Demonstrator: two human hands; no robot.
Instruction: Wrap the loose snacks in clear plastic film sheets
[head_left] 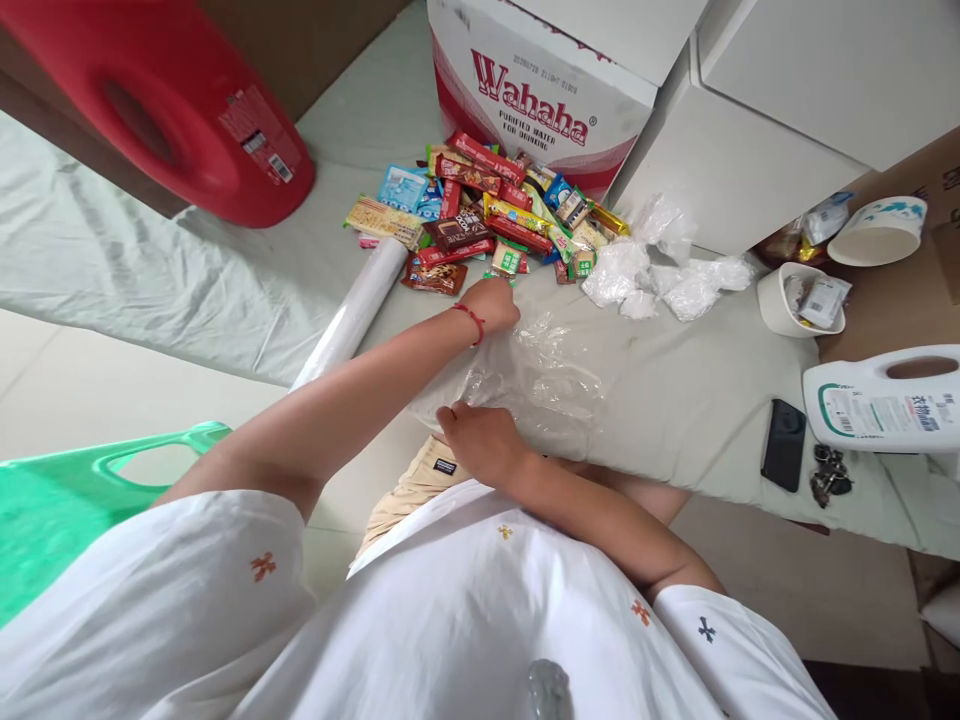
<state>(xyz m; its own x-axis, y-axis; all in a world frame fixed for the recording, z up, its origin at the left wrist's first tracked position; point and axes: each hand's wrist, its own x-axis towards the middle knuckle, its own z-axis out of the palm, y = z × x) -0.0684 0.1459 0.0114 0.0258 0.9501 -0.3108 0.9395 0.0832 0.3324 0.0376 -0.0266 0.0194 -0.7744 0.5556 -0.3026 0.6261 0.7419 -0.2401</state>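
White T-shirt (465,600) fills the foreground; the right hand (486,440), fingers closed, pinches clear plastic film (551,375); the left hand (491,306) curls at its far edge, hold unclear.

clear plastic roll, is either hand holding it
No, the clear plastic roll lies on the cloth, while the left hand and right hand are both at the loose plastic sheet.

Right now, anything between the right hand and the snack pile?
Yes, two things. Clear plastic lies crumpled just beyond the right hand, and the left hand sits past that, at the near edge of the snack pile. Nothing else visible is on that line.
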